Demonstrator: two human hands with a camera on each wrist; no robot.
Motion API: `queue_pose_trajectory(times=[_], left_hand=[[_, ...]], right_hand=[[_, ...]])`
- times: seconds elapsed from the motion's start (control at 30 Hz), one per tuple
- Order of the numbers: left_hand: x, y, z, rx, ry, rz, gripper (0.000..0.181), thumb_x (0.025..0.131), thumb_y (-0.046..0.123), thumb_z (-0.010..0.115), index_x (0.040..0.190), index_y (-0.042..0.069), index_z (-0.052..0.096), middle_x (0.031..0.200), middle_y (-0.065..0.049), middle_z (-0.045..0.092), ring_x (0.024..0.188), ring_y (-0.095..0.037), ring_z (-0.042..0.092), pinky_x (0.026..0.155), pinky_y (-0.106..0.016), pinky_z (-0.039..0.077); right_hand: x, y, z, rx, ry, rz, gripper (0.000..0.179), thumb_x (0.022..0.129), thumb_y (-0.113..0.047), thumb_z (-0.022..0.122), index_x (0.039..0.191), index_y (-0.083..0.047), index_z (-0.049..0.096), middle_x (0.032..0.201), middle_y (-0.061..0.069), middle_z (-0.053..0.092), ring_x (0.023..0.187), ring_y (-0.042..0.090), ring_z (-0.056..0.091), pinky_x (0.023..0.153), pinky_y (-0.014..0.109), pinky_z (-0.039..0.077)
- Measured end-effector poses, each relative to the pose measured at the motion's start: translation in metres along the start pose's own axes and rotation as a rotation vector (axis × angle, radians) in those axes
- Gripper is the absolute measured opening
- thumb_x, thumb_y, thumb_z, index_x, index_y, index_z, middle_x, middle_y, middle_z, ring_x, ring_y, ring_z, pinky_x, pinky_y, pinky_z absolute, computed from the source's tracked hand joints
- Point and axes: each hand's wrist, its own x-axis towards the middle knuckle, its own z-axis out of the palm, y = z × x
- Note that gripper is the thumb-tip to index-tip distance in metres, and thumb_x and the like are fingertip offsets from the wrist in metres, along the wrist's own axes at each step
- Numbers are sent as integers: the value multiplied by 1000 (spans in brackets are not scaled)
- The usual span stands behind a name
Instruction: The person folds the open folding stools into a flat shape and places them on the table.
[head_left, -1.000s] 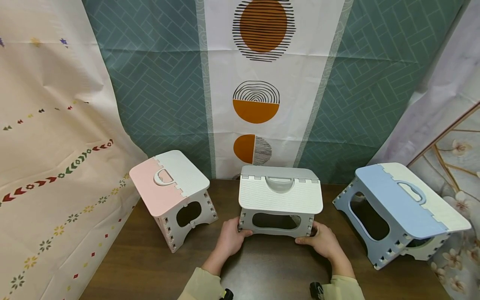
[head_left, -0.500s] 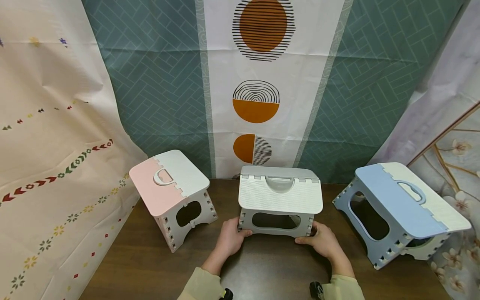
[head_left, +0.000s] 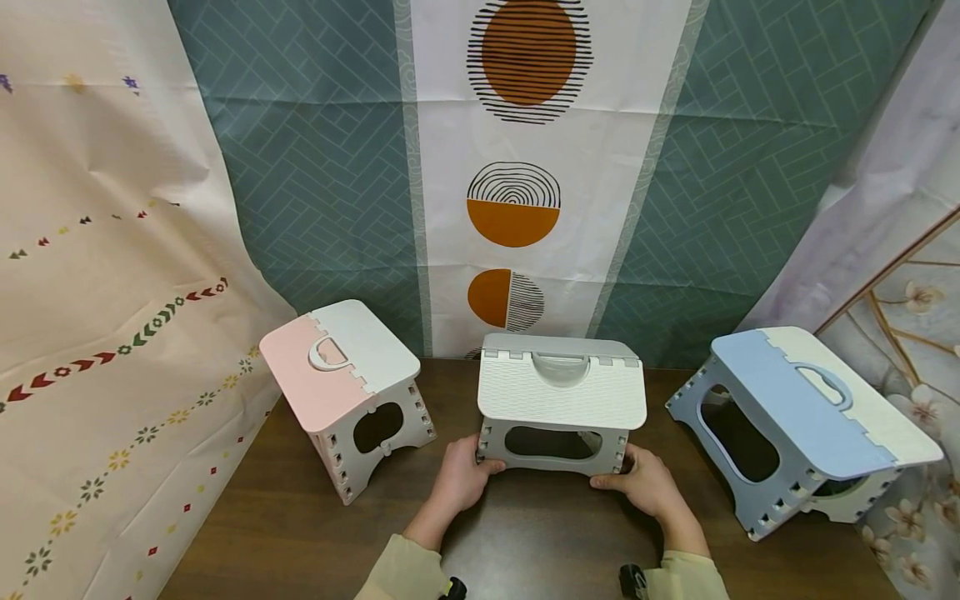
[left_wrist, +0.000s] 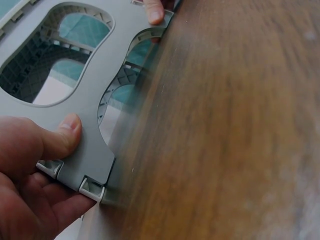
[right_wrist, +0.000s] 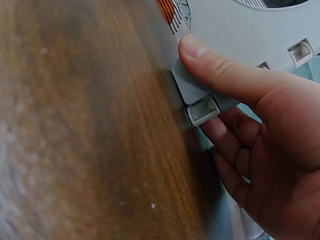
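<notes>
A grey and white folding step stool (head_left: 558, 396) stands unfolded on the table in the middle of the head view. My left hand (head_left: 459, 473) grips its front left leg, thumb on the front panel and fingers curled behind the edge. On the other side my right hand (head_left: 647, 482) grips the front right leg the same way. In the left wrist view the thumb (left_wrist: 67, 135) presses the grey panel beside the large oval cutout. The right wrist view shows the thumb (right_wrist: 210, 62) over the leg's bottom corner, close to the wooden surface.
A pink and white folding stool (head_left: 322, 375) stands unfolded to the left on the brown wooden table (head_left: 525, 550). To the right stands a blue and white folding stool (head_left: 795, 400). A patterned green and white curtain (head_left: 322, 183) hangs right behind the table.
</notes>
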Motion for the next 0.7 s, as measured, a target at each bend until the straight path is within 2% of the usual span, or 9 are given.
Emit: queue_pose_trajectory(times=[0.7], left_hand=[[-1, 1, -1, 10, -18, 8, 17, 90, 16, 87, 96, 13, 71, 90, 4, 74, 84, -10, 64, 72, -35, 53]], right_hand=[[0, 4, 1, -16, -8, -13, 53, 74, -28, 100, 117, -8, 76, 107, 3, 78, 101, 23, 69, 88, 50, 52]])
